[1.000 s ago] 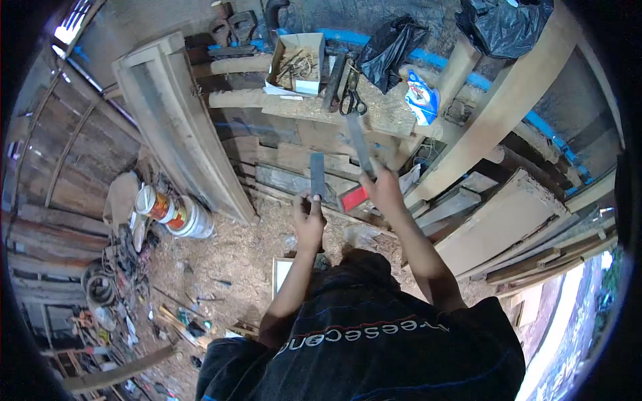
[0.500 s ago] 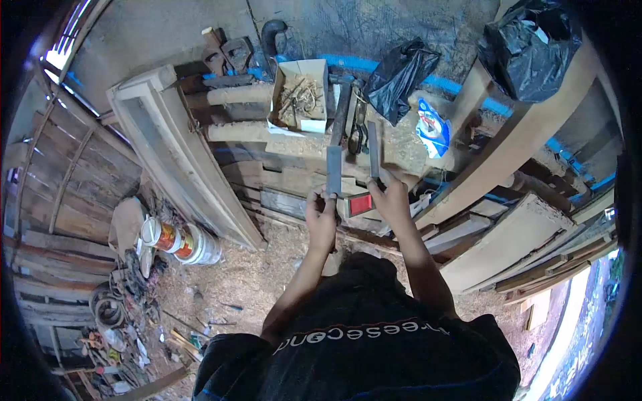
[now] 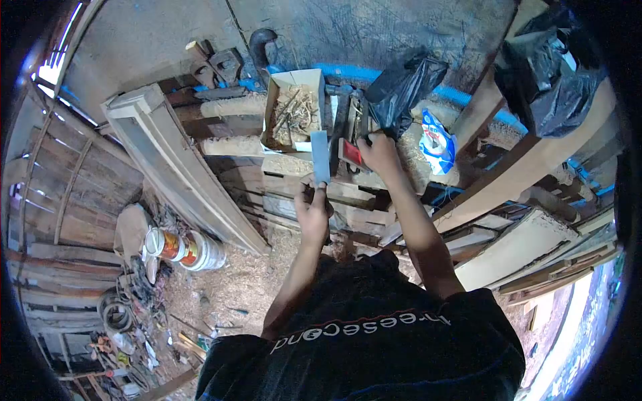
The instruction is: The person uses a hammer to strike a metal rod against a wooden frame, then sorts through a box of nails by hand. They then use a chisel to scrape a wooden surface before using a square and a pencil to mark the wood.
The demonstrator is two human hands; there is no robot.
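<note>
My left hand (image 3: pixel 313 210) is closed on the lower end of a flat blue-grey bar (image 3: pixel 320 157), thumb on its face. The bar stands out away from me, in front of a cardboard box (image 3: pixel 269 123) of shavings and sticks. My right hand (image 3: pixel 381 155), fingers curled, is over the bench edge at a small block with a red face (image 3: pixel 351 154). A narrow dark strip (image 3: pixel 364 119) lies just beyond its fingertips. Part of the right hand's grip is hidden behind its knuckles.
Right of the box lie a black plastic bag (image 3: pixel 404 83) and a blue-white packet (image 3: pixel 437 144). A long wooden frame (image 3: pixel 184 167) leans at left, near stacked buckets (image 3: pixel 194 247). Planks (image 3: pixel 521 247) rest at right; shavings cover the floor (image 3: pixel 241 287).
My right hand has moved forward over the bench, and the red-faced block has moved with it. The left hand's bar has shifted slightly left and forward. The view has tilted a little.
</note>
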